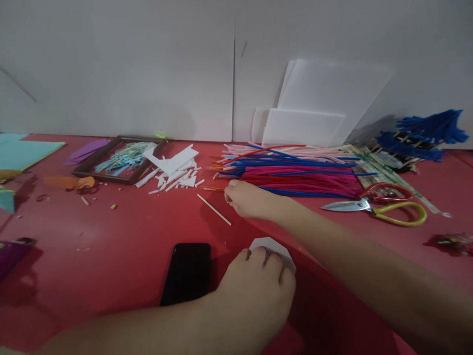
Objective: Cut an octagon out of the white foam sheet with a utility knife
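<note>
My left hand (256,291) is closed over a many-sided white piece of paper or foam board (273,245), low above the red table; its far edge shows past my knuckles. My right hand (247,198) reaches across to the front left edge of a heap of pipe cleaners (295,170) in pink, red, blue and orange. Its fingers are curled together, and whatever is in them is hidden. Just left of that hand lies a thin wooden stick (214,209). A black phone (188,271) rests flat beside my left hand.
Scissors (362,204) with red and yellow handles lie at the right. White scraps (177,165) and a brown frame (111,176) with paper shreds sit at the back left. White sheets (303,125) lean on the wall. A blue layered model (417,135) stands back right.
</note>
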Action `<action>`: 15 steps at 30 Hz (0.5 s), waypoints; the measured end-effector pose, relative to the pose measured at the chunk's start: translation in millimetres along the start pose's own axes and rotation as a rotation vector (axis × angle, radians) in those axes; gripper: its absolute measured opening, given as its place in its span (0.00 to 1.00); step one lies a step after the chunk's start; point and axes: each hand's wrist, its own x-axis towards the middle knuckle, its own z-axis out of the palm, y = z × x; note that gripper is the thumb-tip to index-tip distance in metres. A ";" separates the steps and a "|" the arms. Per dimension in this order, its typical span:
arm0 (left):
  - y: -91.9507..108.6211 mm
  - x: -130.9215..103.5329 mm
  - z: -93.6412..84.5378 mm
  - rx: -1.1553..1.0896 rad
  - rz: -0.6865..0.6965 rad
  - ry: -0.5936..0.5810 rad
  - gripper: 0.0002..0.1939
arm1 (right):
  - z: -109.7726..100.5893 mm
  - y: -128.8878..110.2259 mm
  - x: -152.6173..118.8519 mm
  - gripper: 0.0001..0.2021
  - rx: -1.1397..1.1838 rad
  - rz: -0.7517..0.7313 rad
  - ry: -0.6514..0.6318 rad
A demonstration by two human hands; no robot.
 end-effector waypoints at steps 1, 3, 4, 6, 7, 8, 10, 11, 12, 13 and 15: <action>-3.3 -0.4 -2.3 -0.028 0.006 0.017 0.15 | -2.4 -0.5 -3.3 0.19 0.038 0.000 0.043; -12.1 -2.5 -8.9 -0.076 -0.007 0.056 0.16 | -6.3 -0.2 -14.0 0.19 0.125 0.016 0.156; -17.1 -4.2 -13.1 -0.098 -0.032 0.066 0.15 | -7.1 0.8 -21.5 0.19 0.174 0.036 0.223; -27.5 -7.8 -22.5 -0.131 -0.093 0.087 0.09 | -5.3 3.8 -39.9 0.19 0.282 0.093 0.364; -32.4 -9.3 -27.0 -0.141 -0.122 0.098 0.07 | -3.0 5.5 -50.5 0.18 0.340 0.129 0.432; -37.0 -10.4 -30.9 -0.149 -0.152 0.105 0.06 | 0.0 7.0 -61.7 0.15 0.398 0.165 0.494; -44.4 -10.8 -35.7 -0.157 -0.205 0.123 0.05 | 6.7 8.0 -84.9 0.11 0.514 0.224 0.572; -47.0 -10.0 -36.0 -0.164 -0.221 0.125 0.05 | 9.9 7.3 -96.4 0.11 0.566 0.251 0.598; -48.8 -8.7 -34.9 -0.179 -0.212 0.122 0.05 | 12.8 5.8 -107.6 0.11 0.614 0.277 0.618; -49.7 -6.9 -32.5 -0.200 -0.183 0.110 0.05 | 15.2 3.7 -118.1 0.12 0.657 0.303 0.637; -49.3 -2.1 -25.2 -0.245 -0.103 0.068 0.04 | 19.3 -1.8 -136.1 0.13 0.727 0.362 0.666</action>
